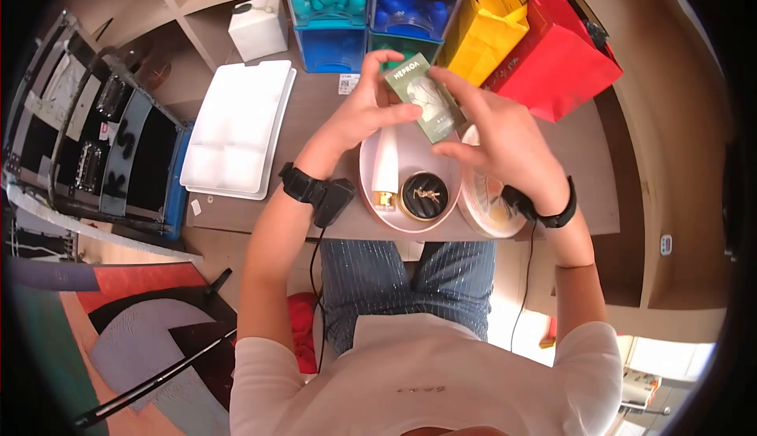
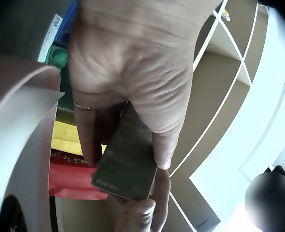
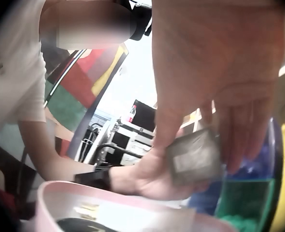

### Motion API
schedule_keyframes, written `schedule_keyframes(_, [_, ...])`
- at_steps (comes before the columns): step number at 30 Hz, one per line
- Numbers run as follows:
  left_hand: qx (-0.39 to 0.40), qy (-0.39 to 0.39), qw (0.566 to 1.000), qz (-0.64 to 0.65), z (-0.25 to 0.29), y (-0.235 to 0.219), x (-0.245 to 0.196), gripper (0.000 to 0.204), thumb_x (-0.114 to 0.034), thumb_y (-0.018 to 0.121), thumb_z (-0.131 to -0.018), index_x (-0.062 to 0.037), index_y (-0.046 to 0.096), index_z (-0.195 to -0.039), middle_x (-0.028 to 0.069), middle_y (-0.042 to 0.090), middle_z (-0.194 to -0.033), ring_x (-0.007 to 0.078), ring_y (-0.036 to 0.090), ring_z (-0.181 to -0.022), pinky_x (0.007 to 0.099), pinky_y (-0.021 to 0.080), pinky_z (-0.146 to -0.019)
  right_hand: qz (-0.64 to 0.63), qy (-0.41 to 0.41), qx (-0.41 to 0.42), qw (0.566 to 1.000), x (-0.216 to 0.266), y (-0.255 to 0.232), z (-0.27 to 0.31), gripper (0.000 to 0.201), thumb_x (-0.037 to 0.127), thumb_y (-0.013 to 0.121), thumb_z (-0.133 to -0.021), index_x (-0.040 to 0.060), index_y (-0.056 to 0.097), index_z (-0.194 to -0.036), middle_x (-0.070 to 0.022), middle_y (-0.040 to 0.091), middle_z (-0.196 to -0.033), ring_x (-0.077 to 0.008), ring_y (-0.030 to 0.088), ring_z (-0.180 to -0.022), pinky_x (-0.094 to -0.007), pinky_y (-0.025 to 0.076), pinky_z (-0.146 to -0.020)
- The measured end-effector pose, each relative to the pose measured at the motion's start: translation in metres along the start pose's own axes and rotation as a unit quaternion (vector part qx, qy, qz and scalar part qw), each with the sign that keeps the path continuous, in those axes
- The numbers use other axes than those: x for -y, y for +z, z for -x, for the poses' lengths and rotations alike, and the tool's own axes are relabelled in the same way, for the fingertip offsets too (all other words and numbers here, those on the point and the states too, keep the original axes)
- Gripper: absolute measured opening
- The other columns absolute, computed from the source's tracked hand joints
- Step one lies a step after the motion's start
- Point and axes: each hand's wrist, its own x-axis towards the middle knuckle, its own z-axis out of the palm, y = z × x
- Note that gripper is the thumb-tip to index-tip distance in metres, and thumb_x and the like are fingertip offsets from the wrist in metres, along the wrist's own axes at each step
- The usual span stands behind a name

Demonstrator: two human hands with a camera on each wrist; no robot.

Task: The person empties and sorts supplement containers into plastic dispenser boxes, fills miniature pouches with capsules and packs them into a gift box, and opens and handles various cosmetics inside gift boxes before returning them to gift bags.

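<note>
A small green carton (image 1: 427, 101) with a pale plant print and the letters HEPROA is held up over the desk between both hands. My left hand (image 1: 364, 113) grips its left side, thumb across the front. My right hand (image 1: 509, 136) pinches its right end between thumb and fingers, seen also in the right wrist view. Below them stands a pink oval box (image 1: 365, 188) holding a white tube (image 1: 385, 156) with a gold cap and a round black compact (image 1: 434, 205) with a gold rim. Beside it, a pink-rimmed lid (image 1: 473, 215) lies partly hidden under the right wrist.
White stacked trays (image 1: 236, 128) lie at the left of the desk. Blue and teal drawers (image 1: 331, 48) with small coloured items stand at the back. A yellow bag (image 1: 485, 38) and a red bag (image 1: 560, 73) are at the back right, a white box (image 1: 259, 30) at the back left.
</note>
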Motion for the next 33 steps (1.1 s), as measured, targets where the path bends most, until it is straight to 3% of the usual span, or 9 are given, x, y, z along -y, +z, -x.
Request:
schedule_keyframes(2, [-0.027,-0.015,0.999,0.013,0.0,-0.001,0.007,0.074,-0.011,0.081,-0.089,-0.0115,0.029,-0.141,0.0132,0.059,-0.13,0.0219,0.062,-0.118,0.0365,0.054,-0.098,-0.041,-0.024,0.025,0.999,-0.019,-0.01,-0.008,0.101,0.012,0.088,-0.068,0.0119,0.038,-0.155,-0.0217,0.051,-0.148,-0.0397,0.06,-0.125,-0.0445,0.055,-0.097])
schedule_keyframes(5, [-0.04,-0.066,0.996,0.05,-0.001,-0.001,0.007,0.07,-0.01,0.079,-0.091,-0.0111,0.029,-0.14,0.0147,0.061,-0.129,0.022,0.063,-0.117,0.0364,0.054,-0.097,-0.048,-0.056,0.016,0.997,-0.039,-0.007,-0.017,0.108,0.006,0.089,-0.062,0.0129,0.037,-0.157,-0.0214,0.042,-0.157,-0.042,0.053,-0.133,-0.0475,0.05,-0.106])
schedule_keyframes(6, [-0.041,-0.064,0.995,0.057,-0.001,0.002,0.005,0.064,-0.01,0.075,-0.094,-0.0105,0.031,-0.14,0.0158,0.062,-0.129,0.022,0.063,-0.117,0.0366,0.054,-0.098,-0.054,-0.063,0.029,0.996,-0.041,-0.005,-0.02,0.113,0.002,0.088,-0.059,0.0125,0.035,-0.159,-0.0193,0.047,-0.154,-0.042,0.048,-0.138,-0.046,0.045,-0.113])
schedule_keyframes(14, [-0.062,-0.057,0.996,0.015,-0.002,0.006,0.003,0.065,-0.009,0.073,-0.095,-0.0078,0.032,-0.145,0.0159,0.064,-0.127,0.0216,0.063,-0.117,0.0358,0.052,-0.098,-0.115,-0.073,0.038,0.99,-0.053,0.012,-0.029,0.114,0.006,0.089,-0.056,0.0062,0.036,-0.156,-0.0207,0.05,-0.149,-0.04,0.053,-0.133,-0.0458,0.048,-0.108])
schedule_keyframes(19, [-0.087,-0.07,0.992,-0.049,-0.003,0.006,0.012,0.066,-0.002,0.074,-0.091,-0.0048,0.036,-0.145,0.0137,0.066,-0.122,0.0197,0.065,-0.112,0.0324,0.054,-0.093,-0.092,-0.093,0.043,0.99,-0.07,0.02,-0.022,0.107,0.009,0.089,-0.063,0.0055,0.035,-0.155,-0.0179,0.05,-0.148,-0.0386,0.056,-0.129,-0.0447,0.049,-0.104])
schedule_keyframes(26, [-0.108,-0.037,0.991,-0.075,0.0,0.011,0.013,0.07,-0.004,0.083,-0.085,-0.0027,0.042,-0.141,0.0109,0.067,-0.117,0.0159,0.066,-0.106,0.0295,0.054,-0.089,-0.118,-0.091,0.042,0.988,-0.068,0.021,-0.021,0.095,0.013,0.088,-0.069,0.0036,0.041,-0.151,-0.019,0.052,-0.146,-0.0398,0.057,-0.128,-0.0449,0.05,-0.104])
schedule_keyframes(28, [-0.078,-0.077,0.987,-0.121,0.0,0.005,0.014,0.074,-0.003,0.085,-0.082,-0.003,0.043,-0.143,0.0108,0.064,-0.127,0.0193,0.064,-0.116,0.0349,0.052,-0.1,-0.122,-0.084,0.043,0.988,-0.066,0.022,-0.022,0.094,0.015,0.088,-0.07,0.0042,0.042,-0.15,-0.0191,0.052,-0.145,-0.0404,0.058,-0.125,-0.0446,0.051,-0.101])
schedule_keyframes(32, [-0.022,-0.039,0.98,-0.195,0.002,0.008,0.011,0.072,-0.005,0.089,-0.079,-0.0034,0.047,-0.138,0.0078,0.063,-0.125,0.0173,0.063,-0.113,0.0333,0.051,-0.095,-0.186,-0.036,0.064,0.98,-0.058,0.021,-0.026,0.093,0.016,0.09,-0.068,0.0061,0.045,-0.149,-0.019,0.054,-0.144,-0.0395,0.056,-0.129,-0.0427,0.05,-0.105])
schedule_keyframes(33, [-0.022,-0.015,0.974,-0.225,0.003,0.014,0.007,0.064,-0.01,0.089,-0.08,-0.0034,0.051,-0.131,0.0072,0.065,-0.12,0.016,0.064,-0.109,0.0325,0.052,-0.092,-0.198,-0.018,0.108,0.974,-0.058,0.019,-0.028,0.089,0.014,0.09,-0.068,0.006,0.049,-0.147,-0.0174,0.056,-0.141,-0.0374,0.058,-0.126,-0.0411,0.051,-0.104])
